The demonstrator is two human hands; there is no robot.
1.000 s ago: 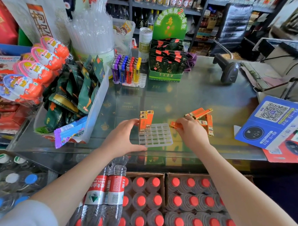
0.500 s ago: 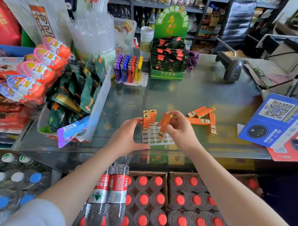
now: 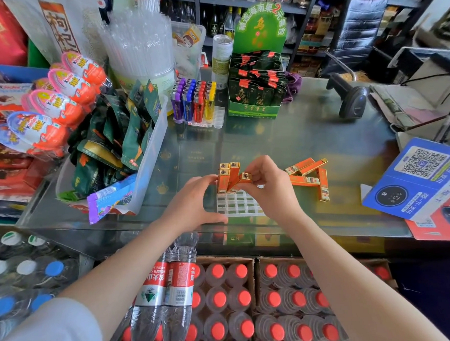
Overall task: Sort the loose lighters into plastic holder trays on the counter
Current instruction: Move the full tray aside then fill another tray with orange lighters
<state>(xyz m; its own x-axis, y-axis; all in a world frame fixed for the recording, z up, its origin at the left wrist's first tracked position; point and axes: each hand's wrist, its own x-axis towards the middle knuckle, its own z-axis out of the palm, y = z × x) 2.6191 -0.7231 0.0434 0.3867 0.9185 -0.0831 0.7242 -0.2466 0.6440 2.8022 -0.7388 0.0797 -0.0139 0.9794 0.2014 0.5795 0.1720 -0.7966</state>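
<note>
The egg packs [image 3: 63, 99] read "Kinder". The bottle labels [image 3: 169, 284] read "农夫山泉" and "NONGFU". The green sign [image 3: 259, 26] shows "乌" and a red "2".

Tilted orange lighter [image 3: 241, 181] over clear gridded tray [image 3: 239, 204], beside three upright lighters [image 3: 225, 176].

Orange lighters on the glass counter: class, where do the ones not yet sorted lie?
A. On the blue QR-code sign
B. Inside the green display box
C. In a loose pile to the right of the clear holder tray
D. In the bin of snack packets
C: the loose orange lighters lie in a pile on the glass, right of the clear holder tray.
</note>
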